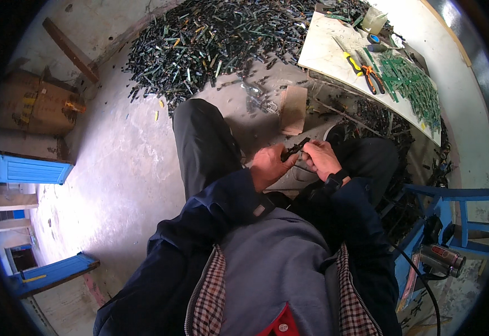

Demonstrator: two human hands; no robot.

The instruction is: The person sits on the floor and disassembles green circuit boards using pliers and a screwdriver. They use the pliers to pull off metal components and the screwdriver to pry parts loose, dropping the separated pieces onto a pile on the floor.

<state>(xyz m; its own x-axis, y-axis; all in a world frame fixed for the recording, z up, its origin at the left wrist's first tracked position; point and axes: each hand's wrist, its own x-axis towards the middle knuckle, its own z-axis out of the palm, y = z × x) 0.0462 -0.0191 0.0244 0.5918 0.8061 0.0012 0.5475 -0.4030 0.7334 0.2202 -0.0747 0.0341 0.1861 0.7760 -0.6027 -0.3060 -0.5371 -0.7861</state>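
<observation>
Above my lap, both hands meet at a narrow black strip-shaped part (pixel 295 149), which runs slantwise between them. My left hand (pixel 267 167) is closed, pinching the lower left end of the part between thumb and fingers. At the upper right end, the fingers of my right hand (pixel 321 158) are closed on the same part. What exactly the part is, and whether something smaller is in the right fingers, is too small to tell. Just beyond the hands a brown cardboard piece (pixel 294 111) lies on the floor.
A large heap of dark strips (pixel 211 45) covers the far floor. At far right, a white tabletop (pixel 325 47) bears orange-handled pliers (pixel 374 84), a yellow-handled tool (pixel 353 65) and green strips (pixel 412 89). Blue chair (pixel 462 195) and metal cylindrical device (pixel 443 259) with cable stand right.
</observation>
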